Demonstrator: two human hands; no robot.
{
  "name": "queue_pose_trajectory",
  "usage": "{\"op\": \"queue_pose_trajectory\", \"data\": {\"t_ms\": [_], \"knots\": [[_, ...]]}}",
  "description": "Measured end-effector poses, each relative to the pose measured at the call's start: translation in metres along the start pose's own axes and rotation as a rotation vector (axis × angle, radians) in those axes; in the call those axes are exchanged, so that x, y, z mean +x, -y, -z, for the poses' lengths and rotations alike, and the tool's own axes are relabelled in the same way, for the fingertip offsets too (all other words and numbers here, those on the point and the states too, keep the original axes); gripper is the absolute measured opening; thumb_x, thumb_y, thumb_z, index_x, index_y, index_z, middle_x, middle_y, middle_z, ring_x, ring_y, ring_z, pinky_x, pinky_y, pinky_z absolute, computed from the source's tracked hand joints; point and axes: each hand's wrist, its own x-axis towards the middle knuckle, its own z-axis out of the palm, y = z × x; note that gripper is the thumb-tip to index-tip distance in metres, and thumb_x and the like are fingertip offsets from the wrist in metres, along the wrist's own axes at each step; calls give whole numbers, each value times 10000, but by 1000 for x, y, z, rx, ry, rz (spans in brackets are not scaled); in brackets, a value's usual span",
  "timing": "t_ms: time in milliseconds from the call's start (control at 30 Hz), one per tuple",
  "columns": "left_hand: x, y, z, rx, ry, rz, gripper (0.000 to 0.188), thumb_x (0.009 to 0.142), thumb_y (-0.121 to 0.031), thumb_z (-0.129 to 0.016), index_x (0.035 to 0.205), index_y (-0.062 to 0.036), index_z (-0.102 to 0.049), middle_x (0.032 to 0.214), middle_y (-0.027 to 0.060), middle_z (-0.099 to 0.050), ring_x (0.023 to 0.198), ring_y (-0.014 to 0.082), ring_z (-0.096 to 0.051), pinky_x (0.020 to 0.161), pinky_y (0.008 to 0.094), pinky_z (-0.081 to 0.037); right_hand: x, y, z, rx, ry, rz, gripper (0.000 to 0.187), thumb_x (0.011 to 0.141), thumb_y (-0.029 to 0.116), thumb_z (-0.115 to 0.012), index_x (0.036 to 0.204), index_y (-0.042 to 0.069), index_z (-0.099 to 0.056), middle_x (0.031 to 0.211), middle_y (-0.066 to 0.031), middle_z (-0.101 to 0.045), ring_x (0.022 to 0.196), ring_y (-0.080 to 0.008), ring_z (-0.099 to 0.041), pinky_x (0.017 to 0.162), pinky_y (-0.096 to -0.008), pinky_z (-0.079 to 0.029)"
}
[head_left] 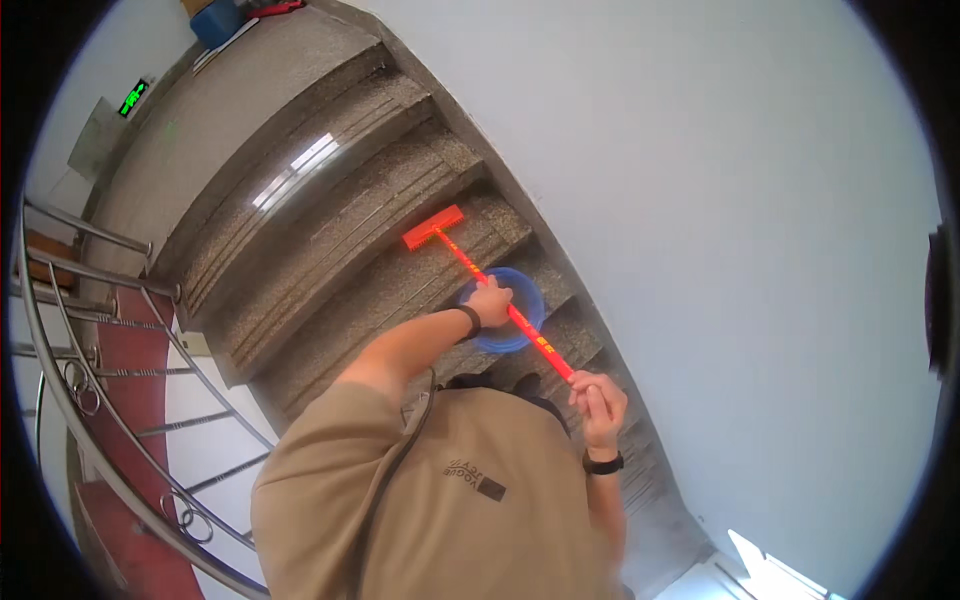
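A red long-handled floor brush (465, 262) slants across the view, its wide red head (434, 228) against a stair step up ahead. Partway down the handle, my left hand (490, 302) is wrapped round the shaft. My right hand (598, 398) grips the handle's near end, lower and to the right. Behind the shaft and my left hand stands a blue round bucket (530, 290) on the steps, partly hidden by them; its contents are hard to make out.
Dark speckled stone stairs (330, 235) curve upward ahead. A metal railing (110, 470) bends along the left, and a white wall (700, 200) rises on the right. A blue container (216, 22) stands on the upper landing. More steps descend at the lower right.
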Motion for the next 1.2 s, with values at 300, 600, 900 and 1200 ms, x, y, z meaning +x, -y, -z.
{"op": "queue_pose_trajectory", "data": {"t_ms": [300, 600, 900, 1200], "knots": [[-19, -109, -18, -64, 57, -50, 367, 843, -269, -686, 1125, -35, -669, 1268, 458, -429, 1058, 627, -536, 865, 569, -540, -37, 58, 70, -48, -102, -19, 214, 970, 53, -491, 875, -76, -632, 908, -191, -673, 552, -98, -487, 549, -236, -407], [-9, -113, -16, -84, -5, -31, 380, 849, -288, -694, 1116, -24, -639, 1240, 414, -437, 1070, 578, -549, 839, 552, -551, -25, 57, 74, -111, -103, -31, 249, 992, 111, -458, 887, -54, -613, 690, -101, -593, 551, -133, -480, 680, -319, -480], [30, -69, -1, -71, -176, 69, 479, 822, -315, -742, 1150, 0, -592, 1267, 436, -442, 1142, 604, -532, 877, 555, -552, 31, -1, 57, -2, 48, 81, 212, 1011, 57, -467, 950, -49, -641, 909, -110, -668, 601, -89, -499, 584, -253, -425], [-30, -153, -26, -203, -287, -128, 462, 775, -246, -750, 1120, -11, -551, 1182, 410, -447, 1087, 573, -514, 840, 571, -530, -5, 50, 92, -7, -56, 84, 225, 973, 4, -421, 915, -80, -621, 954, -203, -694, 553, -84, -482, 542, -232, -414]]}}
